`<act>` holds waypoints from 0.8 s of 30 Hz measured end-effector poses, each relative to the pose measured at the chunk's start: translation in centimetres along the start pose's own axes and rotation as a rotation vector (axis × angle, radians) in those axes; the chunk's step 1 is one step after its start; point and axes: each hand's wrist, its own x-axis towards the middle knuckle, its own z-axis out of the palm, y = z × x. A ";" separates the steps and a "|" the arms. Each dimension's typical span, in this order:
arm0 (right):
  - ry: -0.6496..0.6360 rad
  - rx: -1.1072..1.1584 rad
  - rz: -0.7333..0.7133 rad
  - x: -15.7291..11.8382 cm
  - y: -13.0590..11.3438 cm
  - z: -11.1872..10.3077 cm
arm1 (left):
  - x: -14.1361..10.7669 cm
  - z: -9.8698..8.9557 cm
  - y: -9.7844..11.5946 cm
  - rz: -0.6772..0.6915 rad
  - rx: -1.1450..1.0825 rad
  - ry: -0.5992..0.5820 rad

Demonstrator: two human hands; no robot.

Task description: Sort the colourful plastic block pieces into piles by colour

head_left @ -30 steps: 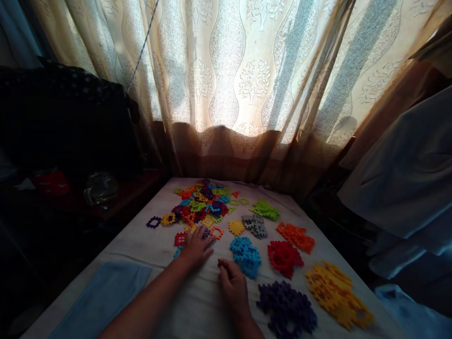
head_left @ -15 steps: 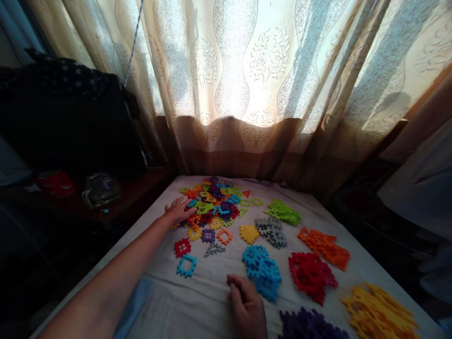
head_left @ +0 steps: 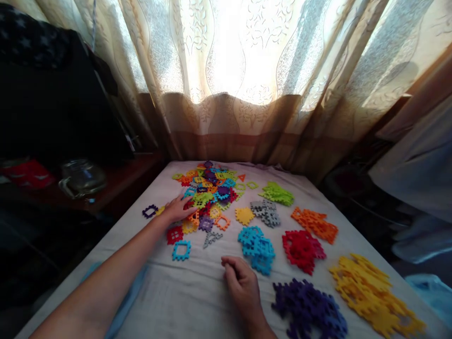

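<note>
Pale, creased cloth (head_left: 187, 292) lies before me, and patterned curtains (head_left: 226, 113), bright with daylight, hang beyond it. My left hand (head_left: 178, 209), fingers spread, is at the mixed pile of toothed pieces (head_left: 203, 200) toward the far end; my right hand (head_left: 243, 285) (curled, so I cannot tell whether it holds anything) is near the blue stack (head_left: 259, 252).

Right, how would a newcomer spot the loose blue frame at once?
On the table, find the mixed heap by the left hand. Just this side of the red square lies the blue frame, set apart by its colour and single large opening.
</note>
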 end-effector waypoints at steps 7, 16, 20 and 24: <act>-0.018 -0.007 0.016 0.0 0.1 -0.4 | -6.4 1.1 -0.3 0.117 -0.003 0.180; -0.036 -0.002 0.024 -0.2 0.2 -0.5 | -10.9 2.2 -5.7 -0.023 0.036 0.457; -0.026 -0.012 0.022 -0.2 0.1 -0.5 | -11.3 2.3 -4.8 0.005 0.067 0.514; -0.029 -0.026 0.029 -0.2 0.3 -0.5 | -11.8 1.7 -3.6 -0.015 0.089 0.580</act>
